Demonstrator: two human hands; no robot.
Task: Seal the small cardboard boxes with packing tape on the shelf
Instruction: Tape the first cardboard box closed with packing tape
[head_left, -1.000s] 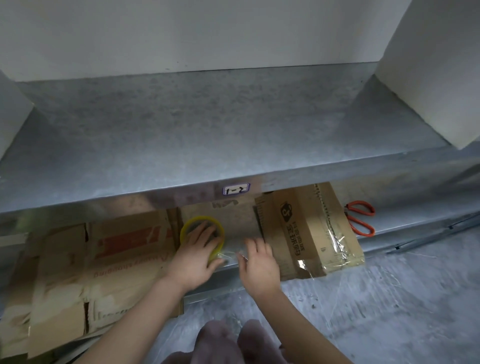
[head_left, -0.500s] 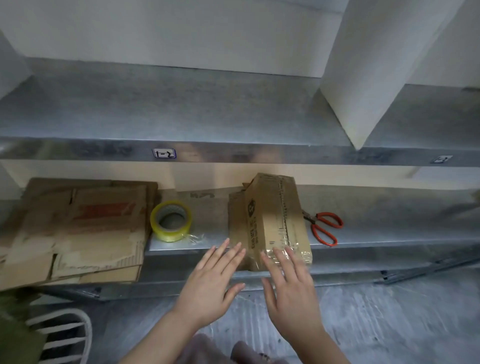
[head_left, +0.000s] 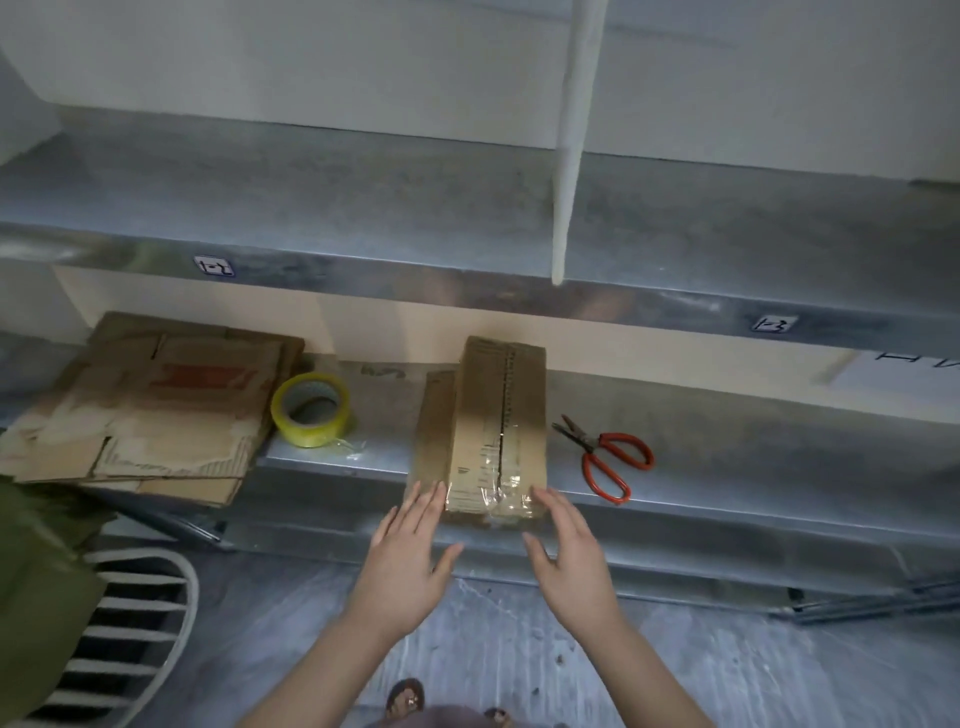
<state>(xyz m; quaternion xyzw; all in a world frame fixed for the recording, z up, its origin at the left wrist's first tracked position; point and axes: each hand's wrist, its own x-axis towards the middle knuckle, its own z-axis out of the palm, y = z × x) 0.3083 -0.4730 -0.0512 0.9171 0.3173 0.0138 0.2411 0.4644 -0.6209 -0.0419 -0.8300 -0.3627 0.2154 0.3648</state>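
Box lies on the lower shelf, long side running back, near end at the front edge between the hands; left hand and right hand are both spread flat with straight fingers, holding nothing, one at each near corner; the fingertips may touch the cardboard, though the view does not settle it; clear tape shines across the near end and seam; a yellow tape roll lies left of the box, red scissors right of it; flattened cardboard sits farther left.
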